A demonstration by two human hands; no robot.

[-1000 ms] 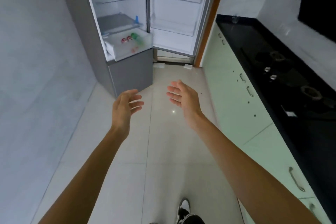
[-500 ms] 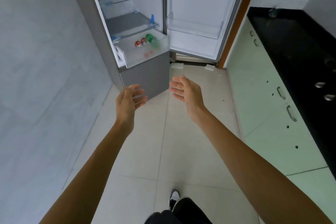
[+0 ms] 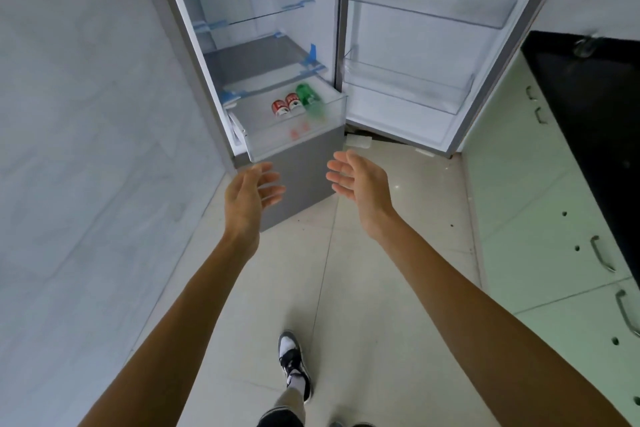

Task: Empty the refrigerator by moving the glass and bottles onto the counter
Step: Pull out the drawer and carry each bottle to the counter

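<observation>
The left hand (image 3: 247, 198) reaches forward, fingers (image 3: 273, 190) loose, spread and empty. The open refrigerator (image 3: 304, 166) is nearer than a second ago, and its pulled-out drawer (image 3: 294, 139) holds two red cans (image 3: 286, 105) and a green bottle (image 3: 307, 95). The right hand (image 3: 362, 184) is equally open and empty. What looks like a glass (image 3: 585, 45) stands on the black bench (image 3: 588, 107), so the bottle is probably next.

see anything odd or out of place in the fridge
Mildly: the green bottle lies on its side beside two red cans in the pulled-out drawer, and blue tape sticks to the shelf edges.
</observation>
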